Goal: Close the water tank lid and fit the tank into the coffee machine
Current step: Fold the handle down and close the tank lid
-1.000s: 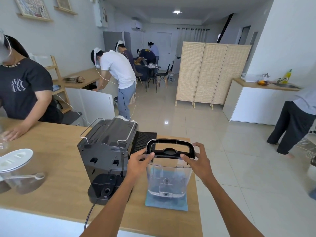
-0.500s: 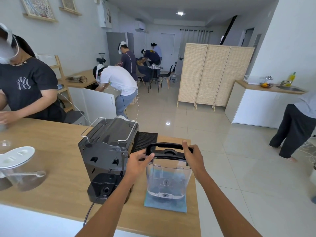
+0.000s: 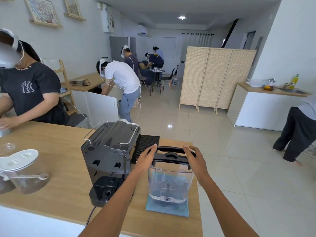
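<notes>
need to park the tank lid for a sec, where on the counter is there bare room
Bare wood lies between the lidded clear jug and the coffee machine, and along the counter's far edge behind them. Crowded: the right end, where the water tank stands on a blue cloth close beside the machine.

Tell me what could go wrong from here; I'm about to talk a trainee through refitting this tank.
1. The water tank stands on a blue cloth near the counter's corner; pressing the lid could slide or tip it off.
2. The left hand and right hand grip the lid's ends, so fingers might get pinched.
3. The coffee machine sits close, so lifting may bump it.
</notes>
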`<state>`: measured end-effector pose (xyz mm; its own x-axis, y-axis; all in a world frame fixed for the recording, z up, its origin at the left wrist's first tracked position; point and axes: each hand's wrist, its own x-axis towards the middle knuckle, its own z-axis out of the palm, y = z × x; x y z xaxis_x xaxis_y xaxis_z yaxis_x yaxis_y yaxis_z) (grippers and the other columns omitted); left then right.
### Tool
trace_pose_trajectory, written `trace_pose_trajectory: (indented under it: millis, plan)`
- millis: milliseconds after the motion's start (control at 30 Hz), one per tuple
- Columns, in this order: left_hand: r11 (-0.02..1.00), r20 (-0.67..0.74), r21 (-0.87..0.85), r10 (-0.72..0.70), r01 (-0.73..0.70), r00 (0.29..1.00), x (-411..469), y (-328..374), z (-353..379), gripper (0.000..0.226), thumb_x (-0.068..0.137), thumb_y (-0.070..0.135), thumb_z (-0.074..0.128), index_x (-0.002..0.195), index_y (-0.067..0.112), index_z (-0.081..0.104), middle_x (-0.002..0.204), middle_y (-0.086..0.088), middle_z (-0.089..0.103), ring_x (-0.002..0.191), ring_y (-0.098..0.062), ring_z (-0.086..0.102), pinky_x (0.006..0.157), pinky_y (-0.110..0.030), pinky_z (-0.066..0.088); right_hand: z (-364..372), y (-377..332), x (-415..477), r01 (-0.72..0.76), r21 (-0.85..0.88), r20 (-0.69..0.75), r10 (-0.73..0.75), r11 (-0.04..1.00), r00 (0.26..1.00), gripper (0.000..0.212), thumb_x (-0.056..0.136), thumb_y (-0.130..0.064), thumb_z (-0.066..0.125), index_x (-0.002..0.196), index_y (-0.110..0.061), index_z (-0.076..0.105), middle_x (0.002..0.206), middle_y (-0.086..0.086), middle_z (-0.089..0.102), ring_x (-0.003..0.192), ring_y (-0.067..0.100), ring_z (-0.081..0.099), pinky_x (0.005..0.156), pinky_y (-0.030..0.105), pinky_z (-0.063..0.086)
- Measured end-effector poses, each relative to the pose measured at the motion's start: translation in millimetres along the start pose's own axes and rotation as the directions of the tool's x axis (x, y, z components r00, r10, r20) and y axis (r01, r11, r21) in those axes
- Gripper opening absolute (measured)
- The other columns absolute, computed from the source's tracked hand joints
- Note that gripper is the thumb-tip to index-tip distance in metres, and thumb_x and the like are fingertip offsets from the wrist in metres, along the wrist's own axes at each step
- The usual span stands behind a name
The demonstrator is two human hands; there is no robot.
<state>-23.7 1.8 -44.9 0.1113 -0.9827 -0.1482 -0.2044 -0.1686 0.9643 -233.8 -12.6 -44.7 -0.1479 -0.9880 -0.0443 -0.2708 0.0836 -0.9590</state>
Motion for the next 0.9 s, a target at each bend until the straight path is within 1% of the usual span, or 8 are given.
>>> trace_pose_trajectory:
  millis: [167,233,333,467,633,700,767,900]
  plan:
    - [0.998,0.009,-0.062,-0.004,0.004,1.000,2,-5,1,0.060,0.095,0.061,0.044,0.149,0.034,0.044,0.157,0.006,0.041,0.144,-0.019,0.036,0.120,-0.044,0.025,-2,4,-6,0.036,0.049,0.008,-0.037,0.998,0.999,0.051,0.095,-0.057,0.055,0.140,-0.034,0.053,0.138,-0.001,0.059,0.113,0.022,0.060,0.071,0.027,0.050]
    - [0.997,0.002,-0.077,0.023,-0.023,1.000,-2,-8,2,0.057,0.097,0.056,0.045,0.150,0.035,0.041,0.158,0.006,0.039,0.145,-0.018,0.033,0.120,-0.042,0.024,-3,7,-11,0.066,0.080,0.020,-0.067,0.995,0.998,0.048,0.095,-0.054,0.057,0.140,-0.038,0.053,0.144,-0.005,0.056,0.126,0.023,0.057,0.090,0.037,0.055]
    - [0.994,-0.009,-0.085,0.064,-0.064,0.998,-10,-13,4,0.055,0.100,0.048,0.046,0.153,0.036,0.035,0.161,0.006,0.034,0.147,-0.017,0.030,0.118,-0.039,0.023,-4,13,-18,0.098,0.095,0.043,-0.103,0.991,0.994,0.049,0.097,-0.045,0.059,0.145,-0.038,0.051,0.150,-0.010,0.050,0.136,0.017,0.048,0.114,0.042,0.041]
    - [0.992,-0.012,-0.073,0.106,-0.107,0.994,-18,-18,6,0.060,0.100,0.037,0.053,0.155,0.038,0.029,0.157,0.004,0.038,0.137,-0.011,0.036,0.109,-0.031,0.026,-7,24,-26,0.162,0.010,0.096,-0.162,0.987,0.982,0.064,0.093,-0.050,0.063,0.153,-0.042,0.041,0.152,-0.014,0.046,0.141,0.013,0.044,0.115,0.034,0.037]
    - [0.985,0.004,0.072,0.155,-0.155,0.988,-25,-32,10,0.083,0.082,0.063,0.066,0.151,0.055,0.022,0.164,0.013,0.025,0.149,-0.022,0.027,0.118,-0.051,0.030,-2,39,-36,0.206,-0.069,0.125,-0.197,0.976,0.972,0.083,0.088,-0.053,0.069,0.159,-0.040,0.028,0.147,-0.023,0.046,0.136,0.000,0.044,0.110,0.025,0.036]
    - [0.980,0.010,0.079,0.185,-0.185,0.983,-27,-33,9,0.087,0.079,0.068,0.064,0.152,0.053,0.020,0.164,0.014,0.023,0.142,-0.023,0.041,0.114,-0.045,0.037,-1,39,-38,0.214,-0.067,0.111,-0.206,0.974,0.972,0.081,0.089,-0.049,0.069,0.159,-0.041,0.028,0.134,-0.040,0.042,0.124,-0.014,0.044,0.104,0.017,0.036]
    - [0.974,0.029,0.089,0.209,-0.211,0.978,-29,-33,8,0.086,0.082,0.064,0.065,0.154,0.051,0.018,0.164,0.014,0.023,0.128,-0.006,0.049,0.107,-0.032,0.039,-3,39,-39,0.228,-0.076,0.114,-0.219,0.971,0.969,0.081,0.088,-0.053,0.067,0.158,-0.044,0.027,0.129,-0.047,0.037,0.124,-0.013,0.044,0.101,0.013,0.035]
    - [0.970,0.048,0.131,0.202,-0.207,0.978,-28,-38,7,0.100,0.073,0.075,0.066,0.153,0.054,0.010,0.165,0.016,0.017,0.151,-0.016,0.020,0.119,-0.050,0.026,-4,47,-38,0.218,-0.031,0.113,-0.213,0.976,0.971,0.098,0.073,-0.077,0.066,0.157,-0.050,0.023,0.157,-0.027,0.038,0.144,0.005,0.040,0.116,0.036,0.040]
